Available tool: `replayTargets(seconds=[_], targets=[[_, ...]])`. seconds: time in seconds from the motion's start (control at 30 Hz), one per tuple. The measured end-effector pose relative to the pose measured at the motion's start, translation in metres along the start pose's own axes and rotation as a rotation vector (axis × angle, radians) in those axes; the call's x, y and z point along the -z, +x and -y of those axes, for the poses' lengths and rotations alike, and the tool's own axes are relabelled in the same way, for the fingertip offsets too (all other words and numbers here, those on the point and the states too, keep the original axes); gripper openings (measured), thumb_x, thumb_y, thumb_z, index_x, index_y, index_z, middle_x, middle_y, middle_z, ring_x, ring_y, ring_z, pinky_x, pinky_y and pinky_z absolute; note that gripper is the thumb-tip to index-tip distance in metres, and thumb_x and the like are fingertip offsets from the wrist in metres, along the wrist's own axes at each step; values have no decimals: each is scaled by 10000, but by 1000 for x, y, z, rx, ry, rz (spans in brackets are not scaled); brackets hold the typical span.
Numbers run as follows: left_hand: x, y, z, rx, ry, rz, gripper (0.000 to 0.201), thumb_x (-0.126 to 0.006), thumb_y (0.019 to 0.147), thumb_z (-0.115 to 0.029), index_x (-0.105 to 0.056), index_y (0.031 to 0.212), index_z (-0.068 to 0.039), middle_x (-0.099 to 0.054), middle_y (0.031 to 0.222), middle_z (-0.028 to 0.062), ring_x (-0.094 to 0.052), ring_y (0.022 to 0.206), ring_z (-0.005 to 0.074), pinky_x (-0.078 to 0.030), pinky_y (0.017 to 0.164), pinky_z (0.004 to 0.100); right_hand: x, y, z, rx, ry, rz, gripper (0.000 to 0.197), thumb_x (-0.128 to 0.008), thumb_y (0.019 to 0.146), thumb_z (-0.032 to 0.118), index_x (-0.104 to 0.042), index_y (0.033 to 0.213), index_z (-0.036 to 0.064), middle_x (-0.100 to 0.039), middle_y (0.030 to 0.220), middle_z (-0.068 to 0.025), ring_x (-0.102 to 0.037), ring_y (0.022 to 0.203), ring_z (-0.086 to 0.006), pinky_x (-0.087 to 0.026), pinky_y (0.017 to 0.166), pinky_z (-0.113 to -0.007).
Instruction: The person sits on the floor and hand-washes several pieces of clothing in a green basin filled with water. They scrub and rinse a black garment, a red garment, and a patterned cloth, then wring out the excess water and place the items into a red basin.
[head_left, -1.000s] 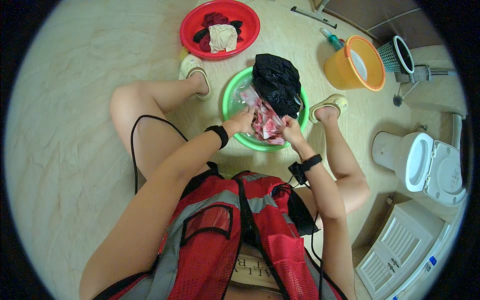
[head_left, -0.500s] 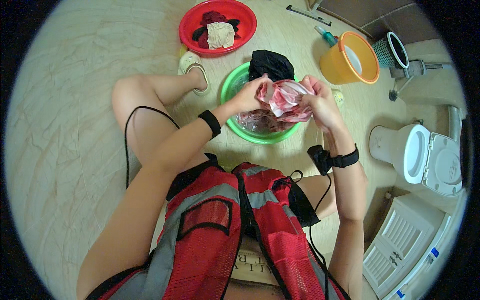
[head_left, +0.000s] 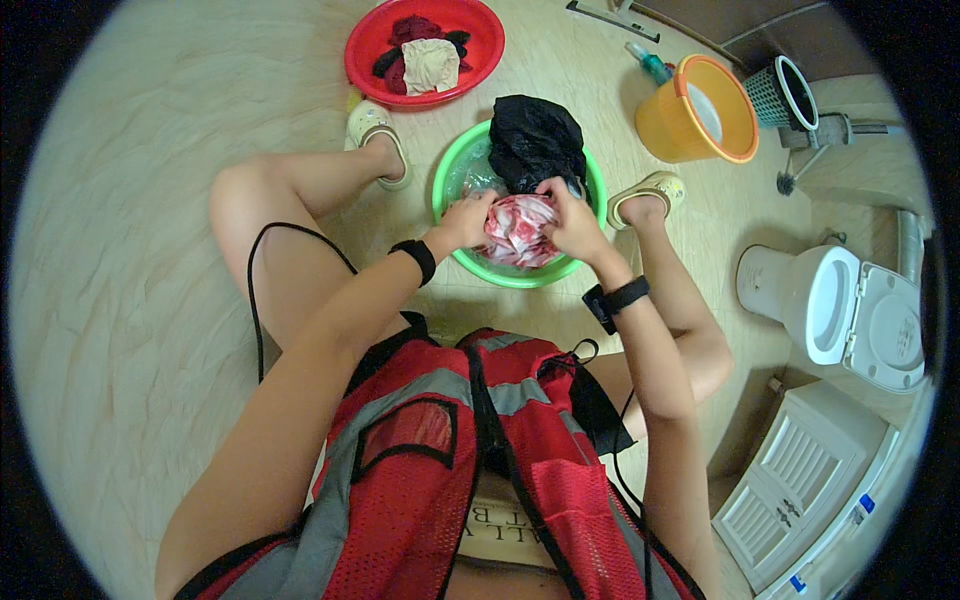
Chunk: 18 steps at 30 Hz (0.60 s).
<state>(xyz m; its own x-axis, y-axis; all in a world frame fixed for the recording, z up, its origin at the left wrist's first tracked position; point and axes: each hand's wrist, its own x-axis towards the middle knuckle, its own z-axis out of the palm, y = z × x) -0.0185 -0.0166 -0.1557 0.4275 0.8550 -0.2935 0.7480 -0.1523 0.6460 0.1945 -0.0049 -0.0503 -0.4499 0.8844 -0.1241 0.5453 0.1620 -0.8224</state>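
Note:
A bunched pink-and-white cloth garment (head_left: pixel 522 228) is down in the green basin (head_left: pixel 450 162), wet and crumpled between both hands. My left hand (head_left: pixel 466 220) is closed on its left side, and my right hand (head_left: pixel 576 222) grips the right side with curled fingers. Behind them a black cloth (head_left: pixel 536 140) lies heaped in the basin and over its far rim. Sudsy water (head_left: pixel 478 178) shows at the left inside the basin. What kind of garment the pink cloth is cannot be made out.
Beyond the basin, to the left, a red basin (head_left: pixel 490 62) holds dark red, black and cream clothes. An orange bucket (head_left: pixel 655 125) stands at the far right, near a teal bin (head_left: pixel 765 95). A toilet (head_left: pixel 770 285) and white louvred cabinet (head_left: pixel 800 470) line the right side.
Both hands have lowered the pink-and-white cloth from above the basin's right part into the basin. The right forearm has swung inward to the left, and the cloth is more tightly bunched.

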Motion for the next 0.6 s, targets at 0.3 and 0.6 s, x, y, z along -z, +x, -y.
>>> replayTargets(seconds=[0.3, 0.6], targets=[[-30, 5, 10, 131, 113, 330, 1241, -791, 429, -555, -133, 1422, -208, 0, 1418, 317, -41, 1298, 513, -109, 1049, 570, -57, -26, -65, -333, -450, 395, 841, -612, 694, 528, -372, 1306, 4, -302, 1325, -327, -285, 1239, -475, -322, 1010, -432], [-67, 25, 7, 332, 402, 423, 802, -614, 767, -423, -161, 1417, -302, 92, 1479, 153, 74, 1288, 534, -84, 1036, 605, -99, -17, -99, -593, -405, 650, 1039, -395, 680, 788, -340, 1329, -22, -214, 1397, -299, -158, 1307, -460, -144, 1057, -528]])
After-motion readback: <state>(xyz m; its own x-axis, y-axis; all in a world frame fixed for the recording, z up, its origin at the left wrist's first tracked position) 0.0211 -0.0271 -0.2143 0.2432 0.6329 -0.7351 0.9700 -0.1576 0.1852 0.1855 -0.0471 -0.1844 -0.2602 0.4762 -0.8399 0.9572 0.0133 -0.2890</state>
